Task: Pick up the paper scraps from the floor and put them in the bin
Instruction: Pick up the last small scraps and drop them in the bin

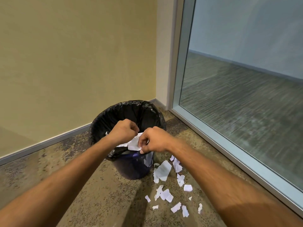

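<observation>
— Many scraps [165, 184] lie on the floor [98, 185] beside the bin [131, 166]?
— Yes; both hands, left [122, 131] and right [153, 141], pinch one sheet [135, 143] over it. Paper's light, limp, tears easily; gather several, pinching edges.

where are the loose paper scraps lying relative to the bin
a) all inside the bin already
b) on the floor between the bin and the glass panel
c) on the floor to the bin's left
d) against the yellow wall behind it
b: the paper scraps lie on the floor right of the bin, toward the glass panel, while both hands hold paper above it.
</observation>
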